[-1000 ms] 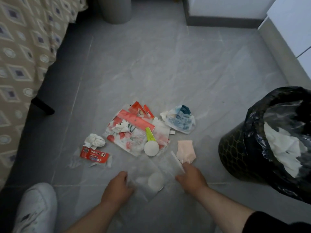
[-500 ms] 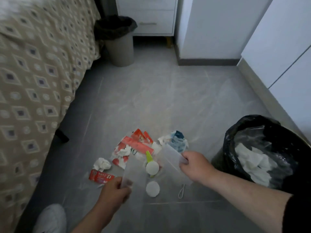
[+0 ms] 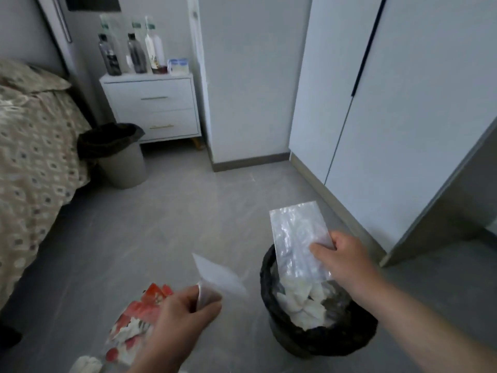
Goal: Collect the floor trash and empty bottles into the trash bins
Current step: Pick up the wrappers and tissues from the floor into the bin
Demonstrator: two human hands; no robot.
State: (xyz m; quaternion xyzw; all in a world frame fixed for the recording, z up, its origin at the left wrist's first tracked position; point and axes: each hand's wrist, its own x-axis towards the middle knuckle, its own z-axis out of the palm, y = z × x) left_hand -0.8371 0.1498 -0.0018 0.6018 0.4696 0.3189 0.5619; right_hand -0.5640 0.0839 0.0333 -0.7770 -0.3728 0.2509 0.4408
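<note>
Clear wrapper [image 3: 298, 238] is right over the near bin [image 3: 330, 343], with its lower end at the rim above the white tissue inside. My right hand [image 3: 347, 262] pinches its right edge, thumb on top and fingers curled under. The long axis runs near-to-far and almost upright, free end pointing up and far.

My call for a clean drop: tip the low end into the opening first, then let go, since light film drifts.

My left hand [image 3: 185, 316] has curled fingers pinching a corner of the second clear wrapper [image 3: 217, 278], left of the bin. It is blurred and seems to fan up and right.

Red-and-white packet [image 3: 134, 319] and a tissue wad [image 3: 86, 364] lie on the floor near left. A second bin [image 3: 118, 157] sits far left, and there are bottles [image 3: 134, 49] on the nightstand [image 3: 153, 103].
</note>
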